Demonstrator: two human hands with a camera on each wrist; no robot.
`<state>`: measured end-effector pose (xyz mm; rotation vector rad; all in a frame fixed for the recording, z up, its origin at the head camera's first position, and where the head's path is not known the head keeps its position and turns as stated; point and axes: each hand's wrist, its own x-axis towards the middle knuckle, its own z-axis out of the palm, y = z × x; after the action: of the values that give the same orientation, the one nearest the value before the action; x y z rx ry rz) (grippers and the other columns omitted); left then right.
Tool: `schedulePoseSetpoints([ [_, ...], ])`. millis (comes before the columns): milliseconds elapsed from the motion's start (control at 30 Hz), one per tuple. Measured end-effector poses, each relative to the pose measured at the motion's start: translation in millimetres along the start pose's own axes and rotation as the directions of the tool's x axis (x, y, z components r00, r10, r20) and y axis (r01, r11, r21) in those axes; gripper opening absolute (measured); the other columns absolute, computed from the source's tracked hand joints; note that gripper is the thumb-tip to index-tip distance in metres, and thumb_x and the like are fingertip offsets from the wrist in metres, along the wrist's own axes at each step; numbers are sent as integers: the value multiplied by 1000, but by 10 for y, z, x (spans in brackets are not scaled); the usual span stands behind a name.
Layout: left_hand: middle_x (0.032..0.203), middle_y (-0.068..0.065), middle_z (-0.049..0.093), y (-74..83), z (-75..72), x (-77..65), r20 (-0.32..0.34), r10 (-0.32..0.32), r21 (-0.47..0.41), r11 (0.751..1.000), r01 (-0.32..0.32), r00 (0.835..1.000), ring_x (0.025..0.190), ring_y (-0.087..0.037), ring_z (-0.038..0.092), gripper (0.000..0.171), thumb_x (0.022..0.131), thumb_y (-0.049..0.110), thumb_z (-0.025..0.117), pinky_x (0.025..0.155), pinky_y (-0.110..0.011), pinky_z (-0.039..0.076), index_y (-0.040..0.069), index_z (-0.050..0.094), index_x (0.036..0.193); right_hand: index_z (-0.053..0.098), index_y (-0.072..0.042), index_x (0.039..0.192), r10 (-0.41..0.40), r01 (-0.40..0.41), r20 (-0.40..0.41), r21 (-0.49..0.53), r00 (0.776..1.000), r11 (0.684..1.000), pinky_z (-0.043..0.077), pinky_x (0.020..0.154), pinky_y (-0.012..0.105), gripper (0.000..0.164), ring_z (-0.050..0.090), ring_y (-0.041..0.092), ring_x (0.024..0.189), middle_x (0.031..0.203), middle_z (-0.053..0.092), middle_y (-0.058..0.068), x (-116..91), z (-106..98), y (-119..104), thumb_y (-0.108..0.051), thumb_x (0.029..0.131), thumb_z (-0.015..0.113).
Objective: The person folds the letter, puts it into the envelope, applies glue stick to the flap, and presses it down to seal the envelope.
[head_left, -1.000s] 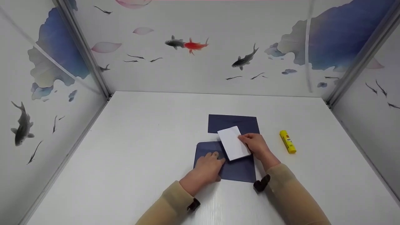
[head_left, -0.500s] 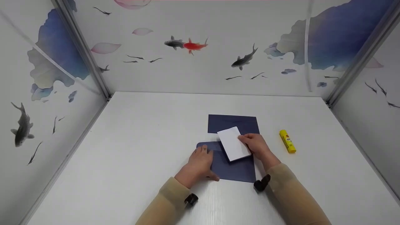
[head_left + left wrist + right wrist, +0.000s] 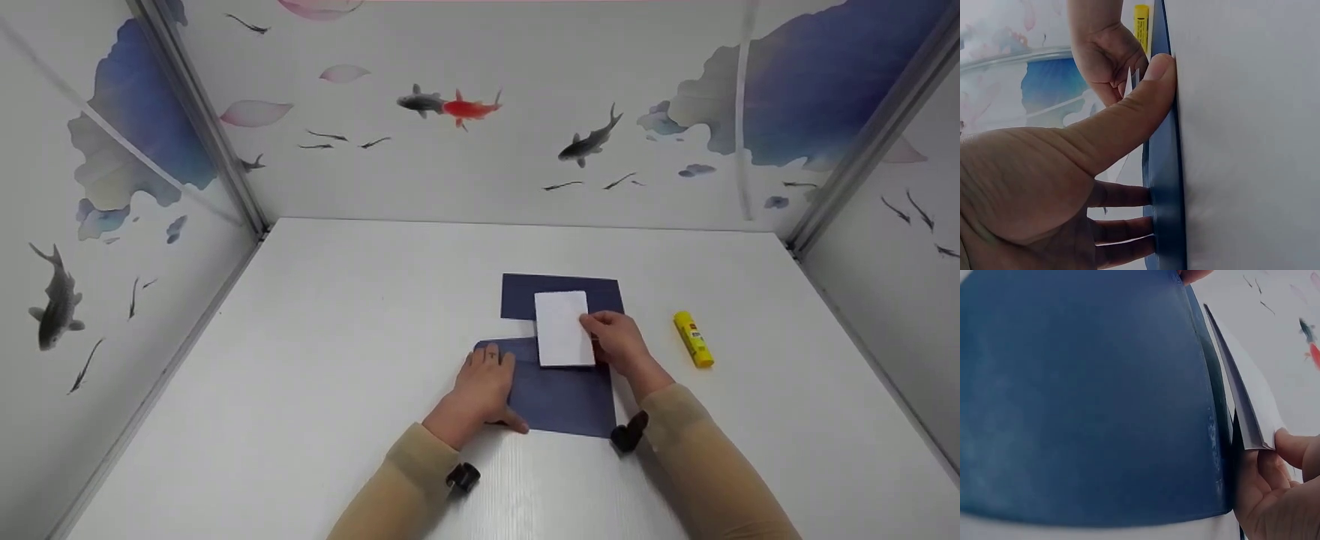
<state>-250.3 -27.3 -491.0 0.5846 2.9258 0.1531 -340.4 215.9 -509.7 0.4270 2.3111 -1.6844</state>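
Observation:
A dark blue paper envelope (image 3: 566,405) lies on the white table, one rounded corner showing at its far left. My left hand (image 3: 478,386) rests on its left side, fingers pointing forward and the thumb out along the near edge. With thumb and fingers my right hand (image 3: 621,343) pinches the right edge of a folded white paper (image 3: 564,330), which overlaps the envelope's far part. In the right wrist view the folded paper (image 3: 1249,391) stands beside the edge of the blue panel (image 3: 1089,399), where a narrow gap shows. A dark blue rectangular flap or sheet (image 3: 529,296) extends behind the paper.
A yellow glue stick (image 3: 694,340) lies to the right of my right hand. White panels printed with fish and blue leaf shapes stand along the table's back and both sides, with metal posts (image 3: 202,112) at the corners.
My left hand has shifted left and spread along the envelope's left side. My right hand has turned the white paper from slanted to nearly straight and moved it slightly away from me.

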Motion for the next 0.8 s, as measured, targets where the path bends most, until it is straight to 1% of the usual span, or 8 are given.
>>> schedulePoseSetpoints([
  [133, 151, -23, 46, 20, -4, -3, -11, -5, 19, 1000, 6, 1000, 139, -38, 46, 111, 64, 63, 91, 121, -50, 37, 2, 45, 145, 59, -4, 133, -6, 7, -29, 38, 1000, 999, 53, 74, 22, 41, 58, 15, 95, 120, 58, 8, 0, -12, -3, -35, 106, 57],
  [233, 151, -22, 47, 23, 1, 0, -12, -12, 28, 1000, 12, 1000, 139, -37, 46, 112, 63, 64, 91, 121, -51, 37, 3, 46, 145, 60, -3, 130, -29, 29, -31, 11, 999, 1000, 52, 72, 22, 39, 57, 14, 91, 114, 59, 6, 6, -13, -11, -34, 106, 58],
  [367, 148, -21, 49, 29, 14, 3, -21, -10, 44, 999, 11, 1000, 138, -36, 48, 111, 63, 66, 91, 120, -51, 38, 3, 46, 143, 64, -3, 125, -76, 73, -31, -91, 997, 993, 50, 69, 22, 35, 55, 16, 89, 107, 59, 5, 13, -15, -26, -31, 104, 60],
  [500, 146, -21, 50, 39, 14, 3, -30, -14, 59, 998, 16, 999, 136, -36, 50, 111, 61, 67, 91, 119, -51, 39, 4, 47, 141, 67, -4, 116, -159, 154, -8, -218, 987, 964, 50, 66, 23, 27, 55, 17, 85, 108, 62, 9, 15, -21, -67, -27, 102, 65],
  [567, 147, -21, 50, 42, 15, 9, -27, -23, 58, 998, 25, 999, 137, -36, 50, 112, 61, 67, 91, 119, -51, 39, 4, 47, 142, 68, -4, 114, -210, 210, 30, -281, 977, 937, 50, 65, 24, 24, 56, 17, 82, 109, 63, 11, 11, -21, -97, -24, 101, 67],
  [633, 149, -22, 48, 44, 21, 14, -15, -35, 50, 998, 36, 999, 140, -37, 48, 115, 61, 66, 92, 121, -52, 38, 4, 46, 145, 69, -3, 112, -276, 289, 89, -350, 957, 891, 51, 65, 26, 20, 58, 18, 79, 109, 66, 14, 12, -13, -124, -19, 100, 68],
  [700, 151, -22, 47, 43, 28, 22, -5, -44, 37, 998, 45, 999, 143, -38, 46, 116, 61, 65, 92, 122, -52, 36, 4, 44, 147, 70, -2, 110, -334, 370, 158, -423, 929, 827, 52, 68, 29, 16, 60, 19, 81, 110, 70, 16, 6, 3, -150, -14, 99, 68],
  [800, 152, -23, 45, 40, 36, 29, 2, -53, 16, 998, 53, 999, 144, -38, 45, 117, 61, 63, 93, 123, -52, 35, 4, 43, 149, 72, -3, 109, -385, 468, 266, -514, 884, 719, 52, 71, 32, 14, 62, 21, 84, 106, 73, 17, -12, 45, -182, -9, 97, 68],
])
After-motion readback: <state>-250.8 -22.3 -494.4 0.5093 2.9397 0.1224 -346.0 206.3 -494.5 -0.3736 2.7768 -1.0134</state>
